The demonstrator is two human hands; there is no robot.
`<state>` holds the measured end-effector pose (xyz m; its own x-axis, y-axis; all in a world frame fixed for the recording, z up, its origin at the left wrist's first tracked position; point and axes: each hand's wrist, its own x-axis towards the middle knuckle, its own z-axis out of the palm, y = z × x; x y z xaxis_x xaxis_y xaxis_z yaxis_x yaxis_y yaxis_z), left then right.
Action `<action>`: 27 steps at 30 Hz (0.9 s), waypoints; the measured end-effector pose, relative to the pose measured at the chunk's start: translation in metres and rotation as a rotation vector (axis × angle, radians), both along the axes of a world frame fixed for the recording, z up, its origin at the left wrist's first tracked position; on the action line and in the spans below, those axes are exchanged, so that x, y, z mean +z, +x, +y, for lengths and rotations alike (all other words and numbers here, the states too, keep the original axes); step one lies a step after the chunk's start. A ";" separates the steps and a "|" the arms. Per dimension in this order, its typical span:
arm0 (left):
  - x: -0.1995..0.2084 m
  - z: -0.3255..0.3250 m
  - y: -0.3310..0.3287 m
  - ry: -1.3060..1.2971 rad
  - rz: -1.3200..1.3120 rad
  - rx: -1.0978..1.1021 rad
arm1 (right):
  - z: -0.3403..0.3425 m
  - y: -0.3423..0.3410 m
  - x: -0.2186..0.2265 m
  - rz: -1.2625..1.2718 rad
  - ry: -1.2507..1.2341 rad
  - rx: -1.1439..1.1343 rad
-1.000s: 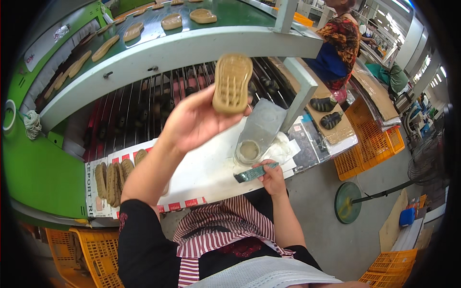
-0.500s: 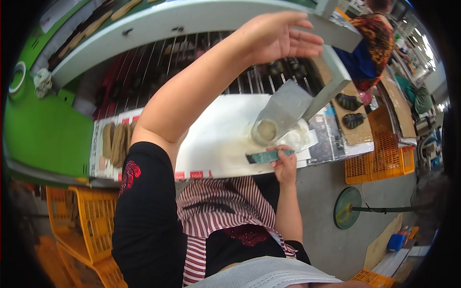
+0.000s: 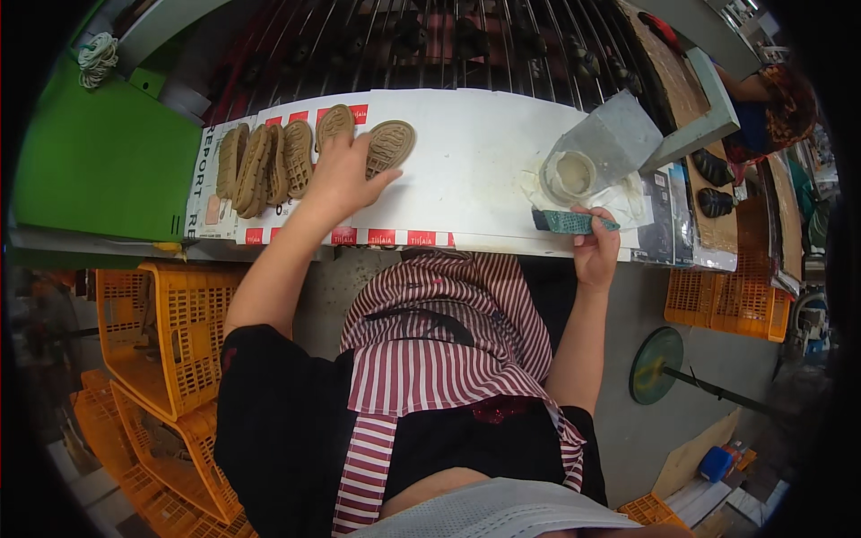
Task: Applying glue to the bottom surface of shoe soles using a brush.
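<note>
Open white tabletop (image 3: 475, 179) midway, soles (image 3: 298, 160) crowding left, cup (image 3: 571, 175) and grey post (image 3: 689, 141) right

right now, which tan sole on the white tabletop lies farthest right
The sole at the thumb side of the left hand; the other soles lie farther left.

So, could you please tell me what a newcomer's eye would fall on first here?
Probably the row of brown soles at the left of the white table, with the left hand over the two rightmost ones. Next might come the green brush in the right hand, near the table's front edge. The green panel at far left and the orange crates at lower left also stand out.
</note>
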<state>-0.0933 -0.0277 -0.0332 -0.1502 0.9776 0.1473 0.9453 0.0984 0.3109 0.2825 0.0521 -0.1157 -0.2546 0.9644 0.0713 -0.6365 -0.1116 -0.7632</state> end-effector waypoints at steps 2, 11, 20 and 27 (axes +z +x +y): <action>-0.014 -0.007 0.004 -0.023 0.079 0.035 | 0.000 0.000 -0.001 0.032 0.011 -0.007; -0.010 -0.006 -0.008 0.023 -0.027 0.087 | -0.014 -0.009 0.064 -0.130 0.092 -0.258; -0.024 -0.015 0.016 -0.265 -1.879 -0.129 | -0.009 -0.038 0.099 -0.792 0.305 -0.439; -0.049 -0.017 0.036 -0.276 -2.501 -0.146 | 0.008 -0.043 0.077 -1.242 0.381 -0.493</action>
<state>-0.0575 -0.0451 -0.0820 0.2613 0.9506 -0.1678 -0.9013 0.3025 0.3102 0.2396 0.0604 -0.0392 0.0126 0.9447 0.3276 0.5617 0.2644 -0.7840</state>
